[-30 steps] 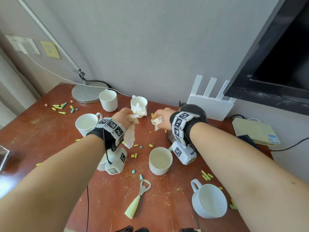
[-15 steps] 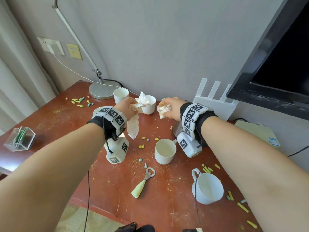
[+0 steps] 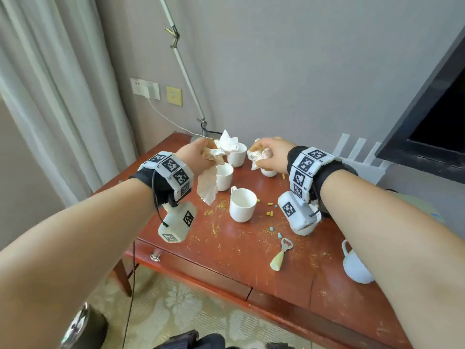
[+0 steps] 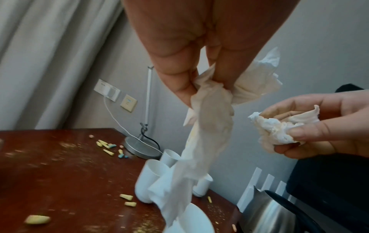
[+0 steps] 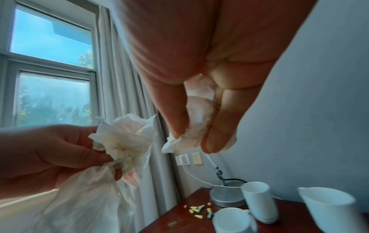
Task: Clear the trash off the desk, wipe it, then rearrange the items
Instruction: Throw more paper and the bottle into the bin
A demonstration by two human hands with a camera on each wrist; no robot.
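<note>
Head view, hands: left hand and right hand are both raised over the far part of the bench, each carrying tissue clear of the cups, likely so the trash leaves without dragging crumbs.
Head view, bench: crumbs, coloured pellets and a bottle opener lie near the cups (wiping looks not yet begun).
Left wrist view, grip: fingertips pinch the long tissue at its bunched top; its tail hangs down toward a cup.
Right wrist view, grip: thumb and fingers are pressed around a small crumpled wad, held compact so nothing drops.
</note>
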